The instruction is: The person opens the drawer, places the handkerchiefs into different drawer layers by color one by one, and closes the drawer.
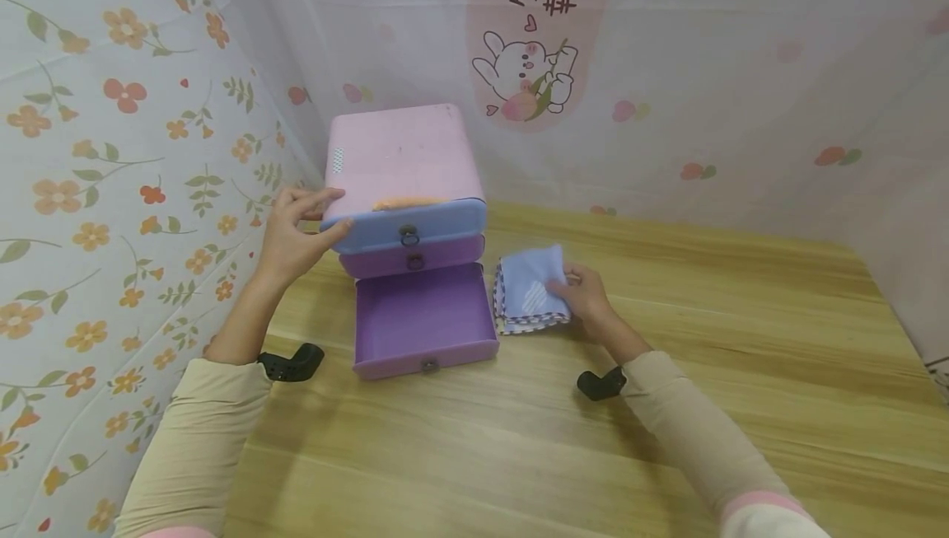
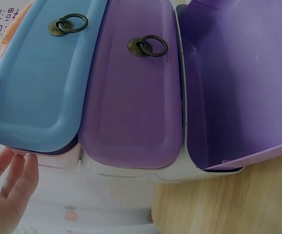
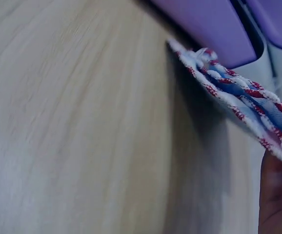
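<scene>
A small drawer cabinet (image 1: 400, 151) with a pink top stands at the left of the table. Its blue top drawer (image 2: 38, 92) and the purple middle drawer (image 2: 131, 102) look nearly closed, while the purple bottom drawer (image 1: 426, 315) is pulled out and bare inside. My left hand (image 1: 291, 233) touches the cabinet's upper left corner, fingers spread along the top and side by the blue drawer. To the right of the bottom drawer, my right hand (image 1: 586, 295) pinches the right edge of a folded blue towel (image 1: 530, 283). Its red-and-white edging shows in the right wrist view.
A bit of orange cloth (image 1: 408, 203) pokes out above the blue drawer. Flowered curtains (image 1: 96, 192) hang to the left and behind. The wooden table (image 1: 460, 447) stretches to the front and right. Black wrist devices (image 1: 292, 362) sit on both forearms.
</scene>
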Available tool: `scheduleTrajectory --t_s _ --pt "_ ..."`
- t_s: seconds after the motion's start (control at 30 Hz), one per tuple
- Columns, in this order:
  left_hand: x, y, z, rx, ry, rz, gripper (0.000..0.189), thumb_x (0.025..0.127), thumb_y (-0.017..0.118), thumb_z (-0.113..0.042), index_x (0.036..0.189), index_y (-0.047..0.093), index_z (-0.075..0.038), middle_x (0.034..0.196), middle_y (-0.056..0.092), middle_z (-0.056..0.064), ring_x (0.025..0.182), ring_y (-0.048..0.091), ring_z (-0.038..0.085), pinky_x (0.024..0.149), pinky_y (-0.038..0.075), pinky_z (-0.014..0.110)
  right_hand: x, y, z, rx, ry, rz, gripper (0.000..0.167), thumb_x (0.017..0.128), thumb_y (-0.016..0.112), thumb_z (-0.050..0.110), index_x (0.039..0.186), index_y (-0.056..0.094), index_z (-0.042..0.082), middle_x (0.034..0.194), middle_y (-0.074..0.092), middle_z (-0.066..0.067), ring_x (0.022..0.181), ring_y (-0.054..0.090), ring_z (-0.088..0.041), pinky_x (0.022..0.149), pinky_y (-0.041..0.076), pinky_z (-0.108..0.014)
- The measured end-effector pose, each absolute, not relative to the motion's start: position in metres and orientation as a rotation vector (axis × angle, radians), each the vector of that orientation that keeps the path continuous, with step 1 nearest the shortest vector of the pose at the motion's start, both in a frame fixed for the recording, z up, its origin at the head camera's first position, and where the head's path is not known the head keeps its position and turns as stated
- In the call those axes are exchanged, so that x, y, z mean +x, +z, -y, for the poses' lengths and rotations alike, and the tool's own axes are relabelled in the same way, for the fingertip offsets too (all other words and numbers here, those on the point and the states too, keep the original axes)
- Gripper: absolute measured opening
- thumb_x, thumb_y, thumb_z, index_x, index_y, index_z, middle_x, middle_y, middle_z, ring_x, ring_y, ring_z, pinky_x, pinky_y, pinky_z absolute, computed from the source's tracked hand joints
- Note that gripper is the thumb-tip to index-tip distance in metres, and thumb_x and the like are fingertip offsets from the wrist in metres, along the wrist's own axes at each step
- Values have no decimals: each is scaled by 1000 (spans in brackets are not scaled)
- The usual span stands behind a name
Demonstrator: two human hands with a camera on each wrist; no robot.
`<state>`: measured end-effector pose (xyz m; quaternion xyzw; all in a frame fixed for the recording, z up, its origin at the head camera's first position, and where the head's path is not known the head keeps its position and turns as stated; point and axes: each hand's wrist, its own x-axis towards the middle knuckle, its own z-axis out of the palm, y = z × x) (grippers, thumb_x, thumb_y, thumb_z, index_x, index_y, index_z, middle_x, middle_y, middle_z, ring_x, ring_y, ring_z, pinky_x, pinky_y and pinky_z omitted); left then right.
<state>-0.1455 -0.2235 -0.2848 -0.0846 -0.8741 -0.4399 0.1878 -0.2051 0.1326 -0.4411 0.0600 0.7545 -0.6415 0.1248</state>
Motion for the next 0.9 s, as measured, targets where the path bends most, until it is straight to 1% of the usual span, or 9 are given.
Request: scheduleTrajectory --t_s 0.07,0.17,0.3,0.4,0.5,0.63,0.7,0.8,0.9 --pt "-145 -285 224 -238 -1239 2458 36 76 62 -1 111 56 8 89 37 11 89 44 30 73 38 28 -204 -437 -131 165 -1922 -2153 37 82 57 0 115 45 -11 106 56 -27 62 60 -9 59 50 -24" --pt "-145 -285 224 -241 -1245 2455 36 76 61 0 111 56 8 89 37 12 89 43 30 75 37 30 -202 -430 -129 164 -1958 -2123 33 81 57 0 111 46 -9 102 57 -24 62 60 -11 59 51 -26" --pt "-145 -285 223 -244 -1245 2450 36 76 61 0 111 56 9 89 37 12 89 42 31 76 37 32 -198 -420 -129 117 -2017 -2079 31 79 61 4 106 48 -6 97 59 -24 62 61 -16 58 51 -29" --pt "-145 -285 223 -245 -1239 2448 36 76 61 0 110 56 9 89 37 12 89 42 30 75 37 31 -195 -412 -129 101 -2019 -2071 33 79 63 7 106 48 -5 97 59 -23 65 61 -18 60 51 -31" --pt "-145 -285 223 -249 -1238 2445 35 76 61 0 110 57 9 88 37 12 89 42 29 75 37 29 -195 -406 -128 127 -1996 -2072 33 81 61 7 109 48 -4 101 57 -24 67 61 -17 61 51 -31" --pt "-145 -286 223 -255 -1244 2440 35 76 62 0 110 57 9 87 36 11 89 42 29 76 37 30 -197 -399 -128 140 -1952 -2078 41 84 55 6 121 41 -5 111 52 -25 70 61 -14 65 51 -28" --pt "-145 -286 224 -256 -1244 2439 35 76 62 0 110 57 9 87 36 10 89 42 29 76 37 31 -198 -395 -128 120 -1950 -2077 44 85 54 6 125 38 -5 113 50 -26 70 60 -13 65 51 -27" --pt "-145 -286 224 -259 -1249 2439 35 76 62 0 110 56 9 87 36 10 89 41 29 77 36 32 -198 -390 -127 93 -1963 -2071 44 86 53 5 126 38 -5 115 48 -25 72 60 -12 66 51 -27" --pt "-145 -285 224 -260 -1254 2437 35 76 62 0 110 56 9 87 36 10 90 41 29 78 36 33 -197 -384 -126 68 -1980 -2059 43 86 52 5 125 38 -5 112 50 -23 73 60 -13 66 50 -27"
